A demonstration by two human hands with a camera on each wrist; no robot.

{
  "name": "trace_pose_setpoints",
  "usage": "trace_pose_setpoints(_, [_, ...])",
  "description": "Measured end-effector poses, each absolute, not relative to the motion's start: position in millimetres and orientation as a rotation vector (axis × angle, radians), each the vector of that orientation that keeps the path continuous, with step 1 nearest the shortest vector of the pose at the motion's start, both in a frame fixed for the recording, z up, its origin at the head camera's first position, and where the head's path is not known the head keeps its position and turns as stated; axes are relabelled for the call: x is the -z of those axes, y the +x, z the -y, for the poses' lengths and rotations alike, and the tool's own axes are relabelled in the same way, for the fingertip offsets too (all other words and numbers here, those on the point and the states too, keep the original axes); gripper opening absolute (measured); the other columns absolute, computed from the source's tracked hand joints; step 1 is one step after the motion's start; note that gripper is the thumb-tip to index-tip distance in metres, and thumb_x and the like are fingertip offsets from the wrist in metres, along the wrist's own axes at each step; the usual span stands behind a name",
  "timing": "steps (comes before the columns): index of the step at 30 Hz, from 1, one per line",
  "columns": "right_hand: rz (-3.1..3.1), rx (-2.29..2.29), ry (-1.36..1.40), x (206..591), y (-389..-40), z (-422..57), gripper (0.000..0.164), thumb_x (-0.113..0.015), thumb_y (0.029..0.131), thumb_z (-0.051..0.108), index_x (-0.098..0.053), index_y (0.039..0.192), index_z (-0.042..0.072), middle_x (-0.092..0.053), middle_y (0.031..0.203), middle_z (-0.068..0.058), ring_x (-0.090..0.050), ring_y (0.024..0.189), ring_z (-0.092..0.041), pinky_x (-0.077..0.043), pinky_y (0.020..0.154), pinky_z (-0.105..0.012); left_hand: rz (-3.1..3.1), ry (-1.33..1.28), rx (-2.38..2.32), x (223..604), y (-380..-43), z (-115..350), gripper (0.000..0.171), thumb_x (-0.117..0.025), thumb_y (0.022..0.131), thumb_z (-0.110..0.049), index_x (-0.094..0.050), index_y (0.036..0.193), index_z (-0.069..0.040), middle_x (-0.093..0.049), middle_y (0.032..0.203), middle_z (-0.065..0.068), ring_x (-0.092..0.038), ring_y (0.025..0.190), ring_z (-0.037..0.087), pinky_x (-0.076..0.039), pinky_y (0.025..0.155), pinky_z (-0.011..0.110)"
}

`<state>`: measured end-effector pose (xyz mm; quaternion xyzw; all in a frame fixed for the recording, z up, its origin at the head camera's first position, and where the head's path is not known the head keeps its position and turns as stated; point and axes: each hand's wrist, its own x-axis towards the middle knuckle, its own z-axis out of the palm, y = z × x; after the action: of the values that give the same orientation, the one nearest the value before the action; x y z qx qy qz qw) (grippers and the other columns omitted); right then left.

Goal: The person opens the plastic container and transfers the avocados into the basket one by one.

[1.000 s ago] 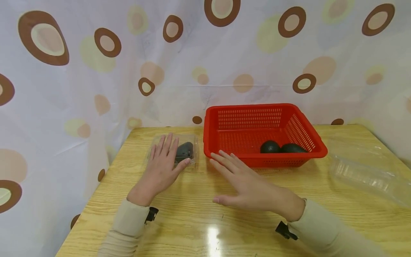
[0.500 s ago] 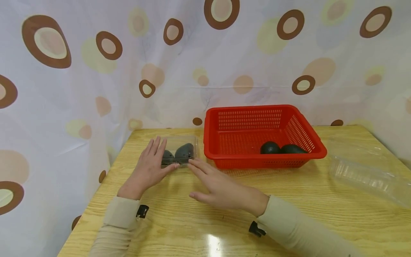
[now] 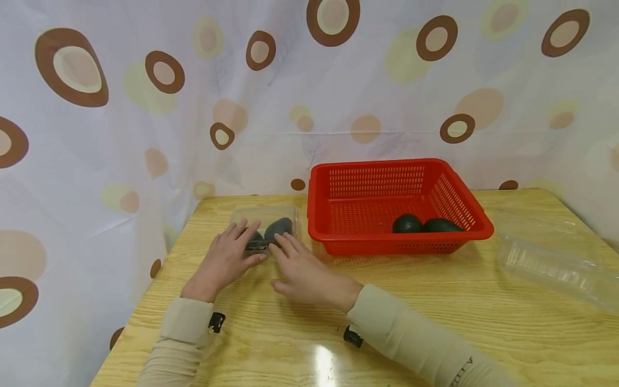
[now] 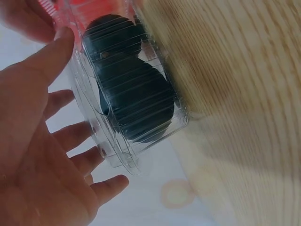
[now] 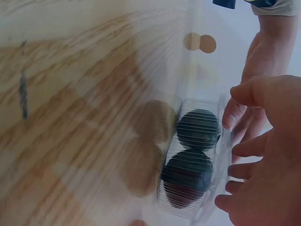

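A clear plastic clamshell box (image 3: 261, 213) stands at the table's back left, its lid down over dark green avocados (image 3: 278, 229). Two of them show through its ribbed wall, one avocado (image 4: 136, 101) large in the left wrist view. My left hand (image 3: 220, 269) lies over the box's left front, fingers spread and fairly straight, thumb at the lid's rim. From the right, my right hand (image 3: 307, 275) reaches its front right edge, fingertips on the lid and gently bent. Both hands sit along the lid edge in the right wrist view, beside an avocado (image 5: 186, 174).
Right of the box stands a red slotted basket (image 3: 401, 244) holding an avocado (image 3: 407, 223) and another dark avocado (image 3: 441, 226). An opened clear plastic container (image 3: 544, 263) lies at the table's right. A patterned curtain (image 3: 271, 107) hangs behind the wooden table (image 3: 271, 344).
My right hand has moved left from in front of the basket to the box's lid. My left hand has shifted slightly left and down, uncovering more of the box.
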<state>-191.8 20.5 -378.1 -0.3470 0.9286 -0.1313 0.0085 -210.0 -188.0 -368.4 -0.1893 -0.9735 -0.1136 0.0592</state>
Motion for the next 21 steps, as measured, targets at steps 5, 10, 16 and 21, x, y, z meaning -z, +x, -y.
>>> trace_pose_setpoints(5, [-2.954, 0.331, -1.053, 385.6, -194.3, -16.2, 0.072, -0.061, 0.096, 0.039, -0.035, 0.153, 0.004, -0.019, 0.164, -0.016, -0.017, 0.152, -0.035, -0.021, 0.124, -0.045, 2.882, -0.622, 0.264, 370.7, -209.8, 185.7, 0.062, -0.067, 0.093, -0.034, -0.048, 0.147, -0.011, -0.045, 0.149, 0.025, -0.041, 0.137, 0.049, -0.037, 0.112, 0.059])
trace_pose_setpoints(10, [-2.977, 0.326, -1.047, 387.8, -194.2, -17.1, 0.070, -0.062, 0.095, 0.034, -0.035, 0.152, 0.004, -0.020, 0.164, -0.016, -0.019, 0.152, -0.034, -0.021, 0.125, -0.044, 2.776, -0.660, 0.204, 373.5, -210.2, 184.2, 0.053, -0.068, 0.092, -0.027, -0.056, 0.141, -0.010, -0.055, 0.140, 0.025, -0.050, 0.131, 0.046, -0.042, 0.110, 0.052])
trace_pose_setpoints(16, [-2.980, 0.332, -1.048, 386.8, -193.4, -19.3, 0.067, -0.062, 0.095, 0.032, -0.038, 0.151, 0.006, -0.025, 0.163, -0.014, -0.023, 0.151, -0.033, -0.022, 0.124, -0.042, 2.725, -0.660, 0.166, 375.0, -209.5, 182.7, 0.051, -0.071, 0.090, -0.027, -0.060, 0.137, -0.010, -0.060, 0.134, 0.024, -0.055, 0.126, 0.044, -0.045, 0.108, 0.051])
trace_pose_setpoints(21, [-3.006, 0.345, -1.104, 387.2, -190.5, -21.7, 0.061, -0.063, 0.093, 0.029, -0.045, 0.147, 0.007, -0.034, 0.158, -0.013, -0.032, 0.147, -0.030, -0.027, 0.123, -0.041, 2.701, -0.673, 0.128, 375.5, -205.0, 182.0, 0.051, -0.074, 0.087, -0.027, -0.063, 0.134, -0.010, -0.065, 0.126, 0.021, -0.060, 0.118, 0.040, -0.049, 0.104, 0.048])
